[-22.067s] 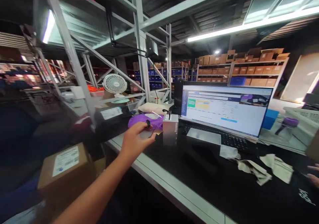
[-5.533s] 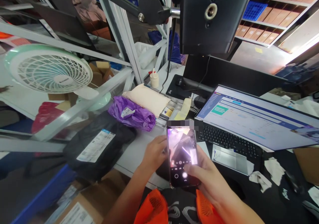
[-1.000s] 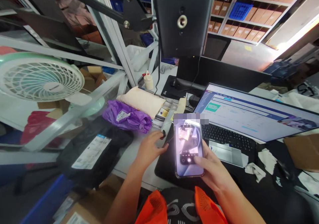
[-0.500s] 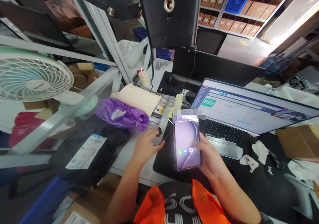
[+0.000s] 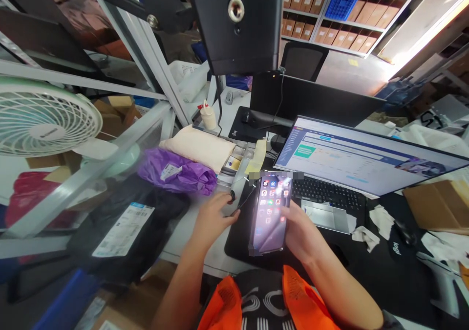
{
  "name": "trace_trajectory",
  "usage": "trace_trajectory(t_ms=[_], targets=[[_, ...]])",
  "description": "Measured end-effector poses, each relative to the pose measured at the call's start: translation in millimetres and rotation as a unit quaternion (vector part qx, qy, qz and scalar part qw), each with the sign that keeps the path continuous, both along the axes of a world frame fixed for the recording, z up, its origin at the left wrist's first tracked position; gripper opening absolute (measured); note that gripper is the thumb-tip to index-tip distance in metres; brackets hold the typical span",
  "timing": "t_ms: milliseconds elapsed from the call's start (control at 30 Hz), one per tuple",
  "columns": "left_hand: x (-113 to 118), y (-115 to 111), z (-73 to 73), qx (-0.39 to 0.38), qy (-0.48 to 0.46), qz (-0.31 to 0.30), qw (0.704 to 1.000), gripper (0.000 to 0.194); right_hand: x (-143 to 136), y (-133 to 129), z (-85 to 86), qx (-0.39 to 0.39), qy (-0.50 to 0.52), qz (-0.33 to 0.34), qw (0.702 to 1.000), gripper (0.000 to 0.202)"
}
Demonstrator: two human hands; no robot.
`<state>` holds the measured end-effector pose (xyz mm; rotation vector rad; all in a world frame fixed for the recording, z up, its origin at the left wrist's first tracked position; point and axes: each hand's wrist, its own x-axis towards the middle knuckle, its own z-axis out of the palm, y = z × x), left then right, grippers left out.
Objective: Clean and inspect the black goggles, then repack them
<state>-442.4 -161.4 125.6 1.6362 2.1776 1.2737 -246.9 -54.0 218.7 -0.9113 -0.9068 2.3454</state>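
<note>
My right hand (image 5: pixel 302 230) is wrapped round the right side of a smartphone (image 5: pixel 271 222), its thumb over the lit screen, which shows rows of app icons. The phone is held upright, tilted towards me, above a black desk mat (image 5: pixel 238 244). To its left, my left hand (image 5: pixel 214 217) rests at the desk's edge with thumb and forefinger apart. A small black piece (image 5: pixel 232 196) is at its fingertips; I cannot tell what it is. A thin cable runs from near the thumb towards the phone. Past this hand lies a purple plastic parcel (image 5: pixel 178 171).
Behind the phone stand a keyboard (image 5: pixel 330 193) and a lit monitor (image 5: pixel 366 156). A black parcel (image 5: pixel 146 217) and a fan (image 5: pixel 49 120) are on the left. Crumpled tissues (image 5: pixel 366 238), a mouse (image 5: pixel 405 233) and a cardboard box (image 5: pixel 437 205) are to the right. A dark device (image 5: pixel 238 32) hangs overhead.
The phone's screen has switched from a purple wallpaper with a clock to a page of app icons. My right hand still grips it; my left hand has barely moved.
</note>
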Motion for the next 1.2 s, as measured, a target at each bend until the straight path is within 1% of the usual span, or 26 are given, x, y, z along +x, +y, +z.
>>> trace_trajectory(t_ms=[133, 233, 367, 433, 533, 600, 700, 800, 867, 967, 1033, 1200], targets=[[1.4, -0.4, -0.9, 0.001, 0.005, -0.001, 1.000, 0.020, -6.2, -0.1, -3.3, -0.020, -0.042, -0.036, 0.998, 0.032], [1.9, -0.7, -1.3, 0.005, 0.009, -0.002, 1.000, 0.021, -8.7, -0.8, -2.9, -0.032, -0.058, -0.049, 0.997, 0.033], [1.6, -2.0, -0.5, 0.020, 0.019, 0.002, 1.000, 0.020, -3.1, 2.0, -3.0, -0.065, -0.043, -0.087, 0.993, 0.032], [1.8, -3.4, 1.1, 0.029, 0.025, 0.010, 0.999, 0.019, 3.4, 6.9, -3.9, -0.061, -0.046, -0.103, 0.992, 0.029], [2.4, -5.7, 4.8, 0.038, 0.037, 0.016, 0.998, 0.018, 14.9, 15.5, -3.4, -0.038, -0.047, -0.092, 0.994, 0.026], [2.8, -6.7, 7.7, 0.041, 0.046, 0.012, 0.998, 0.016, 22.4, 16.5, 0.8, -0.030, -0.058, -0.080, 0.995, 0.027], [2.7, -7.9, 12.3, 0.047, 0.054, 0.005, 0.997, 0.013, 32.7, 5.6, 14.5, 0.000, -0.089, -0.084, 0.992, 0.024], [1.6, -9.4, 17.3, 0.053, 0.059, -0.006, 0.997, 0.013, 37.3, -7.6, 29.6, 0.059, -0.104, -0.094, 0.988, 0.031], [0.3, -10.5, 20.0, 0.053, 0.062, -0.013, 0.997, 0.013, 34.6, -7.3, 34.5, 0.069, -0.099, -0.067, 0.990, 0.036], [-1.8, -11.0, 21.5, 0.049, 0.069, -0.018, 0.996, 0.014, 25.6, 3.0, 34.6, 0.038, -0.078, -0.002, 0.996, 0.038], [-2.8, -10.4, 20.9, 0.045, 0.078, -0.021, 0.996, 0.014, 20.5, 5.8, 35.6, 0.023, -0.070, 0.022, 0.997, 0.041], [-2.8, -6.9, 19.3, 0.042, 0.084, -0.027, 0.995, 0.013, 13.1, -8.4, 47.3, 0.051, -0.086, -0.011, 0.995, 0.044]])
